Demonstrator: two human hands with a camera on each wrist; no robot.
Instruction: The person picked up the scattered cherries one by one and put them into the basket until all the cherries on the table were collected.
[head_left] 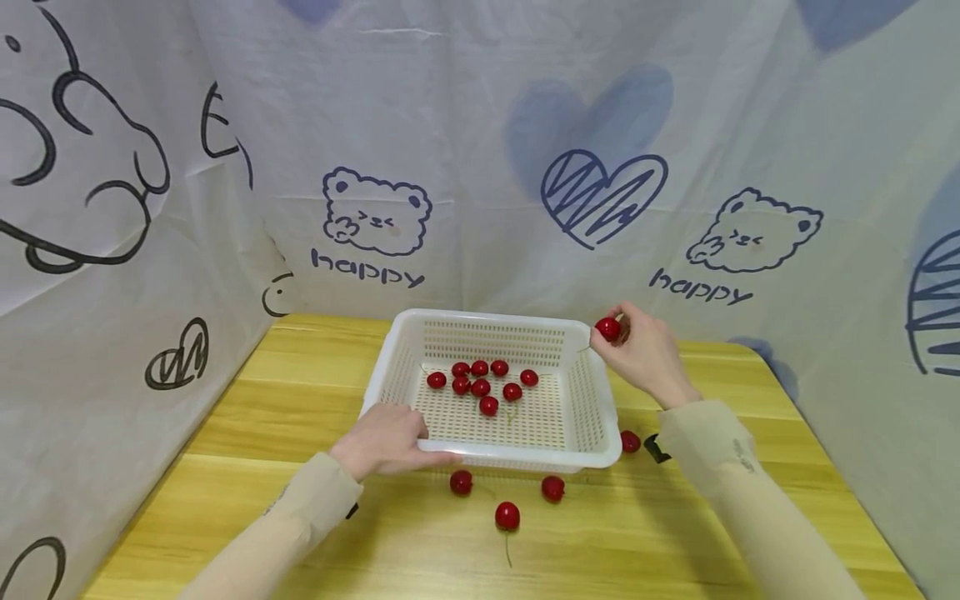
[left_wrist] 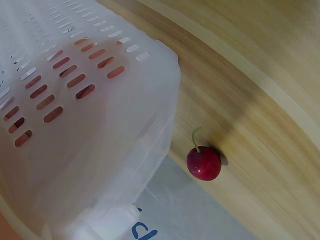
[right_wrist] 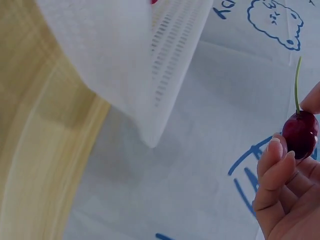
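A white plastic basket (head_left: 517, 457) with slotted walls stands on the table, several red cherries (head_left: 480, 387) lying on its floor. My left hand (head_left: 386, 440) grips its front left corner, thumb along the front wall and fingers over the rim. In the left wrist view, pinkish fingers show through the slots of the basket wall (left_wrist: 130, 100). Above the back right corner, my right hand (head_left: 641, 350) pinches one cherry (head_left: 608, 329) between thumb and fingertips. The right wrist view shows this held cherry (right_wrist: 300, 134) with its green stem pointing up.
In front of the basket lie three loose cherries, the nearest cherry (head_left: 507, 516) with its stem toward me. Another cherry (head_left: 630, 442) rests by the right side, close to the right sleeve (head_left: 712, 442). A printed white cloth (head_left: 480, 167) hangs behind the wooden table (head_left: 300, 375).
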